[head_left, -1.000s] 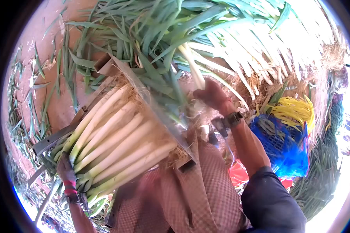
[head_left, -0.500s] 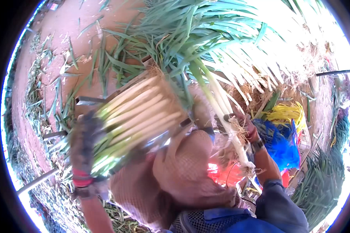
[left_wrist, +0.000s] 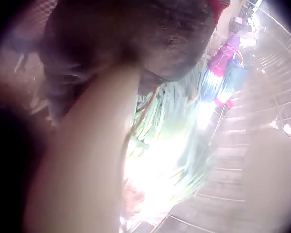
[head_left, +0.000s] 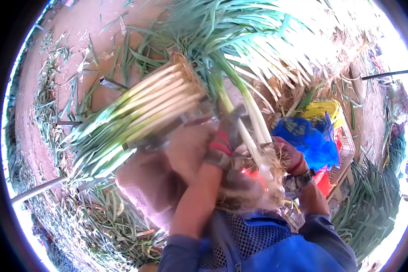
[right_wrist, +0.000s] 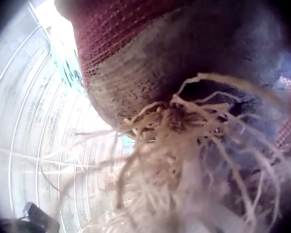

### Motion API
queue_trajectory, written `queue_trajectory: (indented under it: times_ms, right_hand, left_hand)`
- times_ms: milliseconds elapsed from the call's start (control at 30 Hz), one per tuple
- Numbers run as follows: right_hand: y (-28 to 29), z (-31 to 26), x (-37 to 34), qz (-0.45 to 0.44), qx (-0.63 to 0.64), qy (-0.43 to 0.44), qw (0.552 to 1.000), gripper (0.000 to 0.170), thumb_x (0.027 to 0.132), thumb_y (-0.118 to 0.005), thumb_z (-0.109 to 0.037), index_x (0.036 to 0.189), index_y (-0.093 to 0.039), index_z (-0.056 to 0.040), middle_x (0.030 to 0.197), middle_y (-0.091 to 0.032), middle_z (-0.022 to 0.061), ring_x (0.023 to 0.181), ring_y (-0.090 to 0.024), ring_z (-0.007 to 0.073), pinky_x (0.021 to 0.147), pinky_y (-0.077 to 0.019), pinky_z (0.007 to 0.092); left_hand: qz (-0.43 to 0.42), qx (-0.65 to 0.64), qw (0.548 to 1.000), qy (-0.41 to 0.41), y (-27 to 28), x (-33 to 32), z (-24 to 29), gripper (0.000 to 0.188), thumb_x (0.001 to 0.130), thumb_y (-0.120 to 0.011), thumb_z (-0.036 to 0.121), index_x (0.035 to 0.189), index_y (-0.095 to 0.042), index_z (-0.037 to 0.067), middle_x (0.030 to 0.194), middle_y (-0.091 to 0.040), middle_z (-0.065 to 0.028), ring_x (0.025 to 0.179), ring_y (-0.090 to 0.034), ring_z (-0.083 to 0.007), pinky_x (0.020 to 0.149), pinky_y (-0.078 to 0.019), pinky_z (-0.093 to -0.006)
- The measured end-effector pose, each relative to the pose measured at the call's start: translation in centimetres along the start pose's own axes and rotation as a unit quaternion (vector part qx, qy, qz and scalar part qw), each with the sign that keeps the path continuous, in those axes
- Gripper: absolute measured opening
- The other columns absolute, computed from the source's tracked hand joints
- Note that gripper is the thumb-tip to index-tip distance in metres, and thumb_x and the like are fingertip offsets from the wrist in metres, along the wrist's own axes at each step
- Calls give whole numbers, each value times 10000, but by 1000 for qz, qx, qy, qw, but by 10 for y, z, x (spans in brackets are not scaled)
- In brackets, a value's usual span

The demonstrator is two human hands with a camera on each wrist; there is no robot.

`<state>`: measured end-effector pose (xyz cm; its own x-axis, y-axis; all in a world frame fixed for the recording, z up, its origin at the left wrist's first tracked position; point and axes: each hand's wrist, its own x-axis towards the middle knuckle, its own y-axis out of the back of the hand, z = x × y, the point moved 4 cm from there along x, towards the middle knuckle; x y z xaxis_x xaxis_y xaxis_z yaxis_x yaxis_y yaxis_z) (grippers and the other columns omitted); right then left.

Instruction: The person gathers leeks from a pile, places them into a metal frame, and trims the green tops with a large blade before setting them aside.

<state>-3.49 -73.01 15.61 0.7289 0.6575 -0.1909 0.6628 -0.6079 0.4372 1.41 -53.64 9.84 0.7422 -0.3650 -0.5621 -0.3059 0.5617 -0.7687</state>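
A: What is taking up the most room in the head view?
B: A heap of leeks, spreading from 12 towards 2 o'clock; glare is washing out its right side, and the top edge is cutting off leaves.

A: And at 10 o'clock?
B: A bundle of leeks is lying slantwise, its root ends pointing up towards 1 o'clock. It is covering most of a metal rack, so only some bar ends are showing.

A: Where is the handful of leeks being held?
B: Just right of centre, slanting from 12 down to 4 o'clock, its tops merging with the heap's leaves.

A: What is sitting at 3 o'clock?
B: A blue bag, partly hiding a pale crate.

A: How are the hands doing?
B: The left hand is blurring, but its wrist view is showing fingers closing round a white stalk that is running out of the bottom edge. The right hand is gripping the root ends at 4 o'clock; its fingertips are hiding in shadow.

A: Anything smaller?
B: Yellow strips are lying just above the bag, and thin roots are dangling under the right hand, the nearest ones blurring.
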Motion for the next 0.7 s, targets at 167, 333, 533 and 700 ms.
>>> queue_trajectory:
  times_ms: [167, 333, 533, 700]
  right_hand:
    - [-4, 9, -43, -23, 26, 17, 999, 378, 938, -767, -207, 1270, -693, -43, 1237, -647, 110, 1105, -638, 257, 1009, -478, 367]
    - [-7, 2, -46, -48, 57, 42, 996, 344, 1005, -684, -197, 1310, -698, -37, 1375, -625, 209, 1222, -630, 314, 1041, -486, 391]
    - [-26, -33, -22, 59, 201, 97, 973, 445, 961, -748, -271, 1271, -683, 41, 1253, -706, 203, 1210, -649, 306, 1036, -478, 394]
    - [-13, -66, -8, -103, 55, -153, 981, 522, 1060, -595, -303, 1422, -521, 66, 1229, -727, 202, 1094, -700, 262, 957, -515, 318]
  left_hand:
    - [28, -24, 999, -33, 9, 15, -4, 393, 982, -704, 398, 1199, -585, 92, 1160, -656, -120, 998, -695, -287, 833, -602, -452]
    - [57, 103, 992, -48, 20, 19, -17, 377, 978, -725, 303, 1229, -659, 30, 1019, -713, -96, 846, -698, -201, 732, -604, -372]
    - [124, 165, 978, -44, 11, 0, -16, 358, 922, -799, 240, 1056, -662, -63, 891, -706, -115, 712, -696, -218, 651, -602, -382]
    - [65, 137, 983, -102, 3, -5, -11, 351, 953, -765, 261, 1119, -650, -26, 932, -702, -87, 775, -701, -201, 679, -609, -381]
